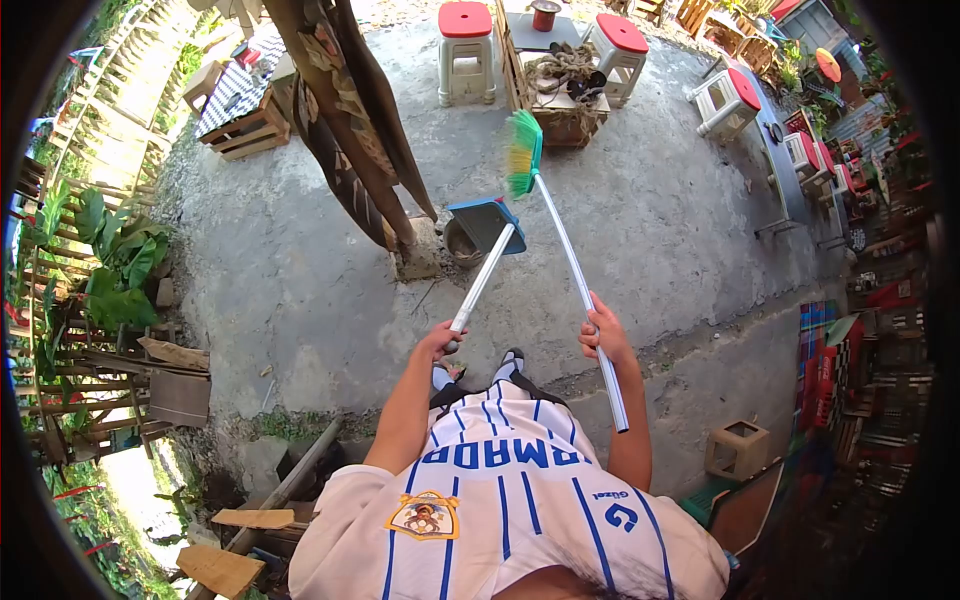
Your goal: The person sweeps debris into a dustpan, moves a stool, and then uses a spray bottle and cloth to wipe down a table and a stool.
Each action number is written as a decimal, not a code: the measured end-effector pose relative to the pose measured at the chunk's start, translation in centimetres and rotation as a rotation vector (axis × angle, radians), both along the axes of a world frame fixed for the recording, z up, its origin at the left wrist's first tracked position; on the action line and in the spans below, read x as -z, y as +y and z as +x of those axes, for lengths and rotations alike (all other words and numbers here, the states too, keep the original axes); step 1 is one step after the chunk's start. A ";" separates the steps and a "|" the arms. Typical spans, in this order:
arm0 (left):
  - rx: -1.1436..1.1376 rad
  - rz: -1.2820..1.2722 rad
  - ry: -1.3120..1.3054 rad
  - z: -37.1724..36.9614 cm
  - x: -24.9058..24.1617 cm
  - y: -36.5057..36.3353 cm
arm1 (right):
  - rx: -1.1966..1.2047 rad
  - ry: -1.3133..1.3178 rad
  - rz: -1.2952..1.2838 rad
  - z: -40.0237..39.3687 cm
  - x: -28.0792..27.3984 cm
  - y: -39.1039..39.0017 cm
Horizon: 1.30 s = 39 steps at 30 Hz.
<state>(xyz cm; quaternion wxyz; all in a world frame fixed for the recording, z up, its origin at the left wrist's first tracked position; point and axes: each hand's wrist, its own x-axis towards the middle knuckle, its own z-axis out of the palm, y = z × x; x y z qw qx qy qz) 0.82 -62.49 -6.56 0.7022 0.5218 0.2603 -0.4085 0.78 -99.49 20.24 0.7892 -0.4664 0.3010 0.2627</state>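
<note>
My left hand (439,341) is closed round the end of a long-handled dustpan (482,224). The dustpan has a white pole and a blue pan, and the pan is held out in front of me near the foot of a wooden post. In my right hand (606,332) is the silvery pole of a broom (525,155), with the fingers wrapped round it. The broom's green and yellow bristles point up and away from me, just right of the dustpan and short of a crate table. The pole's lower end sticks out below my right hand.
A wooden post (372,150) stands ahead on the left, with a round pot (462,243) by its base. Red-topped stools (466,55) and a crate table with rope (566,80) stand beyond. A long table (780,150) runs along the right. Concrete floor (300,330) lies around me.
</note>
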 end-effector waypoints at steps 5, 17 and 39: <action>-0.051 -0.004 0.019 1.0 -0.9 -1.5 | -0.096 0.024 0.120 -1.5 1.3 -2.0; 0.002 0.262 -0.239 -1.3 -1.5 -1.0 | -0.095 -0.046 0.041 -0.8 2.4 -1.8; 0.253 0.996 -1.043 -1.7 -11.2 -1.9 | -0.200 -0.012 -0.170 -3.0 5.5 -7.2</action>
